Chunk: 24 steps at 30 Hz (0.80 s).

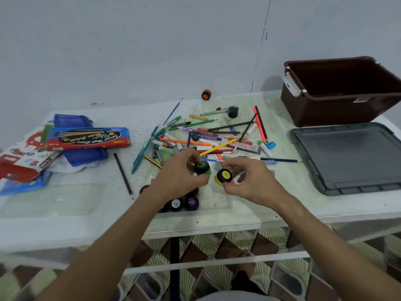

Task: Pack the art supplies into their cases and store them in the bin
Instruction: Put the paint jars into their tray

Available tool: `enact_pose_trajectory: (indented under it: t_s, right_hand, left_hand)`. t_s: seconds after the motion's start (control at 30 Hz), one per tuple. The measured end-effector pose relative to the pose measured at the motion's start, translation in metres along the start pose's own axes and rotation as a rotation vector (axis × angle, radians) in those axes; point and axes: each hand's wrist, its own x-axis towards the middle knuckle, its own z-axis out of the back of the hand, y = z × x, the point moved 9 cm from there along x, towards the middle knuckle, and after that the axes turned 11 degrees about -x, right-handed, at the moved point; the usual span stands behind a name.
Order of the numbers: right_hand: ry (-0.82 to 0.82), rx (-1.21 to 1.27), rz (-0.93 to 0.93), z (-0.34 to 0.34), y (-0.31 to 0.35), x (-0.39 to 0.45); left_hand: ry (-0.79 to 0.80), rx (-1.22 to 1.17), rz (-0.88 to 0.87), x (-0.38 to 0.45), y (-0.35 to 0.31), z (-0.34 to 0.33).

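My left hand (175,174) grips a small green paint pot (202,168) with a black cap. My right hand (249,181) grips a yellow paint pot (223,176) with a black cap, tilted toward me. Both pots hover over a clear plastic paint tray (213,200) at the table's front, which holds a purple pot (191,203) and a dark pot (176,204). A heap of pens, pencils and markers (204,137) lies behind my hands. An orange pot (206,94) sits far back by the wall. The brown bin (338,109) stands open at the back right.
The bin's grey lid (349,157) lies flat at the right edge. At the left are a red-and-blue pencil box (89,139), a blue pouch (71,121) and red-and-white packaging (23,159). A black pencil (123,173) lies alone. A black jar (233,111) stands behind the heap.
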Motion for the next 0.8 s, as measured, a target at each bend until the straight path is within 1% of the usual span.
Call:
enact_pose_trajectory:
  t_s: [0.07,0.17,0.23,0.4,0.57,0.8]
  right_hand:
    - [-0.004,-0.048,0.005,-0.004,0.001,-0.004]
    - [0.028,-0.105,0.008,-0.012,0.000,-0.006]
    - [0.047,-0.120,0.009,-0.017,0.000,-0.007]
    - [0.044,-0.148,0.018,-0.021,0.002,-0.007]
    - [0.026,-0.225,0.078,-0.023,0.006,-0.008]
    - [0.004,-0.189,0.049,-0.030,-0.007,-0.010]
  left_hand:
    - [0.041,0.037,-0.019,-0.008,0.001,-0.007]
    - [0.129,0.127,-0.064,-0.015,0.000,-0.019]
    - [0.158,0.178,-0.094,-0.016,0.000,-0.024]
    - [0.171,0.259,-0.099,-0.014,0.001,-0.025]
    - [0.182,0.296,-0.073,-0.011,0.009,-0.030]
    - [0.188,0.397,-0.061,-0.005,0.014,-0.040]
